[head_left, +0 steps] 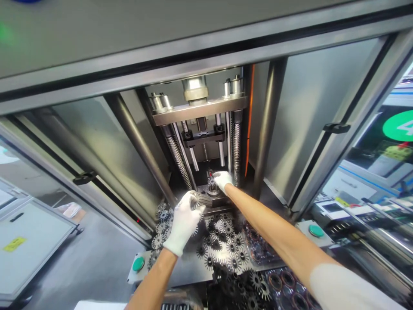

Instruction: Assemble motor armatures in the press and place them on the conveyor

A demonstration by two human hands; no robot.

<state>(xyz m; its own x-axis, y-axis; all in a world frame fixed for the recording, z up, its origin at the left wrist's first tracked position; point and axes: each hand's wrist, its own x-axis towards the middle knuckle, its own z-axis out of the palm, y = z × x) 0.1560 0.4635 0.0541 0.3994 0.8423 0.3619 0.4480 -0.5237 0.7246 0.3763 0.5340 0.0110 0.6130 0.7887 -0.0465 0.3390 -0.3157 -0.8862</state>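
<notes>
My left hand (185, 219), in a white glove, is closed with fingers bent around a toothed metal piece (195, 199), just left of the press fixture. My right hand (222, 180), also gloved, reaches to the fixture (211, 200) and its fingers touch the top of a toothed metal part (212, 187) seated there. Whether those fingertips grip it is hard to make out. Many star-shaped metal laminations (222, 234) lie on the table below the hands, and a stack of similar ones (163, 214) is beside my left wrist.
Above the hands hangs the press plate (200, 110) with springs and guide rods. Green buttons flank the table at left (138, 264) and right (315, 230). Clear trays with copper-coloured rings (287, 280) sit at lower right. An orange cable (249, 125) runs behind.
</notes>
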